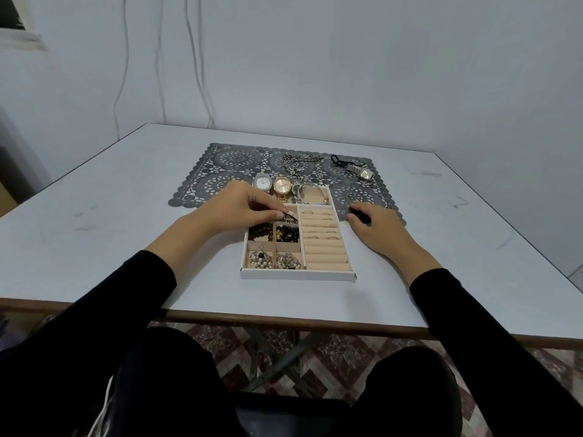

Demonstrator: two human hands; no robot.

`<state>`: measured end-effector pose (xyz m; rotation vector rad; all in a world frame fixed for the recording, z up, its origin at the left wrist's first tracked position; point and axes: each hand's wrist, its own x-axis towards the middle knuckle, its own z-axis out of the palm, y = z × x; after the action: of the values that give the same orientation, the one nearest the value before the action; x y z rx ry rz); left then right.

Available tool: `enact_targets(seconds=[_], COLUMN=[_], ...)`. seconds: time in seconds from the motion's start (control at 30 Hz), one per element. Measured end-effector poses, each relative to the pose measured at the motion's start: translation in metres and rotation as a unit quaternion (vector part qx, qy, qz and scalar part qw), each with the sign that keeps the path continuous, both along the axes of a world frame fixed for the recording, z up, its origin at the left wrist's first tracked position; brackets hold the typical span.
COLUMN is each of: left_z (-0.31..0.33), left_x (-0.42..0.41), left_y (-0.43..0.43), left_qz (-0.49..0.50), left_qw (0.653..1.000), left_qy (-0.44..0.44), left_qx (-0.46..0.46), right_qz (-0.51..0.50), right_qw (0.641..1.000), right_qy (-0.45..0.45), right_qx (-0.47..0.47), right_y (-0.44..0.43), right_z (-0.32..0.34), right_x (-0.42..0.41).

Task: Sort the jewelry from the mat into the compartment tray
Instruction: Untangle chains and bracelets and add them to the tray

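Head view. Left hand [249, 206], left of centre: fingers pinched together on a small metal piece [289, 217], at the compartment just above the bead bracelets [273, 233] in the compartment tray [296, 274], centre frame on the surface. Handling note: lower the piece fully inside the walls before parting the fingers, so that no link drapes across a divider. Mat [227, 165], beyond the tray: chains [296, 161], upper centre, and square watch [366, 174], upper right, unsorted. Right hand [375, 227], right of the tray: palm down at the mat's edge, something dark under its fingers; whether they grip it cannot be told.
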<state>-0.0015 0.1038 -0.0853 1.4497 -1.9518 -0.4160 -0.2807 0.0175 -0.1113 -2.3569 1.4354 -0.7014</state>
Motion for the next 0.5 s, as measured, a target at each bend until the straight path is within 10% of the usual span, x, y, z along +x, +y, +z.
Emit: enact_targets(seconds=[0.5], left_z=[-0.011], left_x=[0.015], left_y=[-0.018], left_qz=[0.153], left_qw=[0.975], left_qy=[0.144], left_qx=[-0.077], right_qz=[-0.033], right_qw=[0.998], right_qy=[-0.042], right_qx=[-0.014], right_y=[-0.023], right_z=[0.003], right_x=[0.001])
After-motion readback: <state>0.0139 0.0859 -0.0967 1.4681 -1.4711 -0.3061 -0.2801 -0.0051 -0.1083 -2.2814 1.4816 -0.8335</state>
